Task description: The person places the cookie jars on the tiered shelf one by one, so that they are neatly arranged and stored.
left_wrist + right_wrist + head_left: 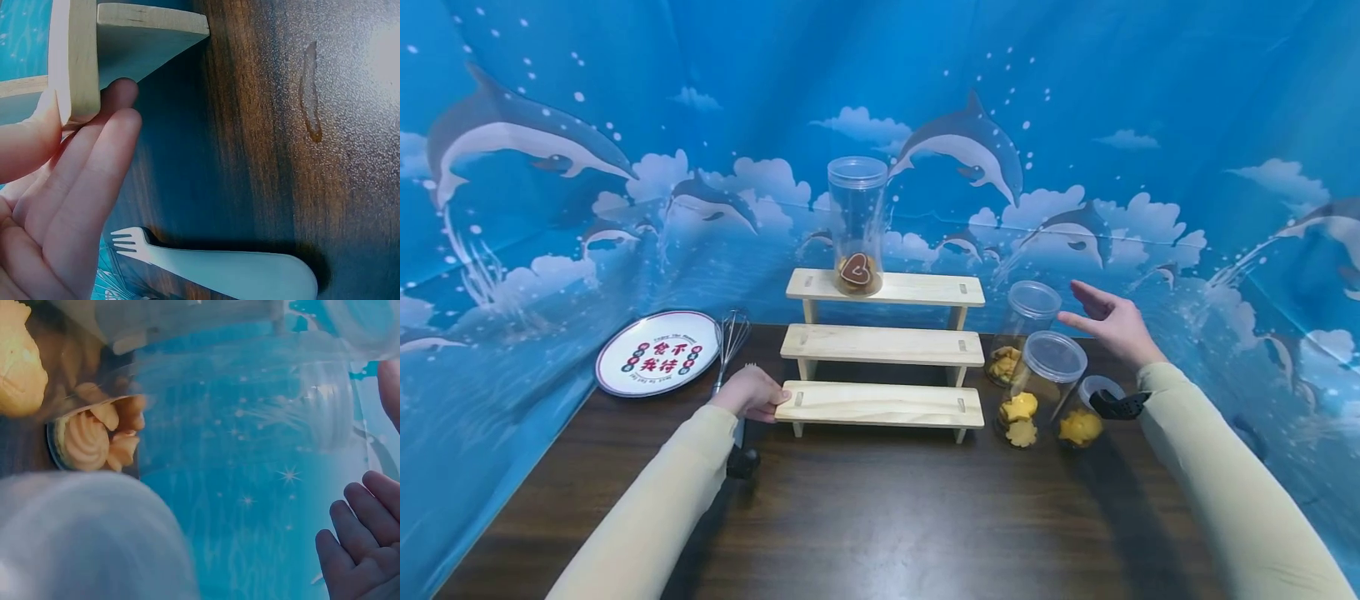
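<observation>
Pinching the lowest step (880,404) of the wooden stand (883,343) at frame centre, the left hand (748,392) can steady it; the right hand (1108,323), empty and spread near the rear jar (1021,327) right of centre, should best avoid knocking the wide-lidded jar (1036,393) in front

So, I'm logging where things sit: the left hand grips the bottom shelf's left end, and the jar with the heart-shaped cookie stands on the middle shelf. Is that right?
Not quite: the head view shows the jar with the heart-shaped cookie on the top shelf. The left hand does grip the bottom shelf at its left end.
</observation>
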The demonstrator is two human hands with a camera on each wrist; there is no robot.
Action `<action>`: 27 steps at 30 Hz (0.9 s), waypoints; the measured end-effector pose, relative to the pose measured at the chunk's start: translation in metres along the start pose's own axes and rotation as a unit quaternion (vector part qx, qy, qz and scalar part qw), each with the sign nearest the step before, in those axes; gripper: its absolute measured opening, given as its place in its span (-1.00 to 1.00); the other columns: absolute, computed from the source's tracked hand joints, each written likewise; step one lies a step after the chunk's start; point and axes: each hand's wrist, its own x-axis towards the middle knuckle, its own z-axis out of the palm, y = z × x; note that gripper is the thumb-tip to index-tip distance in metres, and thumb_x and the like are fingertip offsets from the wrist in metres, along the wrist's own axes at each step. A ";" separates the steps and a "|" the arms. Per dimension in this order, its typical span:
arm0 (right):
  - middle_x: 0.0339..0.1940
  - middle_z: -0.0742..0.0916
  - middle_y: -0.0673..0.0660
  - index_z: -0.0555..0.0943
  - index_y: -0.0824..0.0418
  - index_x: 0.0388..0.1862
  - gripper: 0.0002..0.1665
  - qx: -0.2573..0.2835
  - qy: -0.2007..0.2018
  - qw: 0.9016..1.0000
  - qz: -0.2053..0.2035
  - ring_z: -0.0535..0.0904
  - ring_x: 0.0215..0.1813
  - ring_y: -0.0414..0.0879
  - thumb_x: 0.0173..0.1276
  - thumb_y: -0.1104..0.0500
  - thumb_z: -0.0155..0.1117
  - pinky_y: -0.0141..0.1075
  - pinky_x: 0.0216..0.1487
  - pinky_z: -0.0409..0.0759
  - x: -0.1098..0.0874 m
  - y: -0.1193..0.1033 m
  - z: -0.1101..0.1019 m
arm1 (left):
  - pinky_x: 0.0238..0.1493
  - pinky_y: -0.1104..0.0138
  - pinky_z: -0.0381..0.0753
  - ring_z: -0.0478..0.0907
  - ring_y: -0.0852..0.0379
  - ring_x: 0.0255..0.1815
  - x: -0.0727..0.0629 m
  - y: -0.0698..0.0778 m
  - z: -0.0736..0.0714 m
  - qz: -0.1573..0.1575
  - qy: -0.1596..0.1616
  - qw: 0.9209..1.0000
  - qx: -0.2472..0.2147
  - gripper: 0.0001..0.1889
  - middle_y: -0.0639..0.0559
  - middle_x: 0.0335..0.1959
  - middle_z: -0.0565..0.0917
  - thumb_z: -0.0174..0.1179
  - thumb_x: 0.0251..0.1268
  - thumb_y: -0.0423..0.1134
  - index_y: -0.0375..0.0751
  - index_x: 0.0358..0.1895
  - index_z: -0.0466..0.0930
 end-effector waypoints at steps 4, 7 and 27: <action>0.52 0.18 0.14 0.06 0.11 0.52 0.00 0.011 -0.021 1.000 0.009 0.04 0.51 0.14 0.25 -0.16 0.29 0.15 0.40 0.16 0.003 0.004 0.008 | -0.34 0.34 0.71 0.59 0.10 -0.47 -0.001 0.002 0.000 -0.004 0.000 1.000 0.008 -0.67 -0.15 -0.43 0.61 0.16 0.32 -0.34 -0.58 0.01 0.49; 0.53 0.16 0.12 0.02 0.08 0.53 0.03 0.012 -0.028 0.999 0.011 0.04 0.51 0.13 0.23 -0.15 0.32 0.13 0.41 0.17 0.008 0.004 0.015 | -0.34 0.34 0.70 0.59 0.10 -0.48 -0.002 0.003 0.000 -0.006 0.002 1.000 0.011 -0.67 -0.15 -0.43 0.62 0.17 0.32 -0.34 -0.57 0.01 0.50; 0.40 0.35 0.35 0.03 0.13 0.53 0.05 0.027 -0.005 1.000 0.011 0.32 0.36 0.26 0.23 -0.20 0.29 0.15 0.25 0.39 0.018 0.004 0.032 | -0.36 0.34 0.71 0.59 0.15 -0.52 0.000 0.001 0.000 0.001 -0.003 1.000 0.000 -0.67 -0.12 -0.47 0.63 0.17 0.32 -0.35 -0.58 0.01 0.50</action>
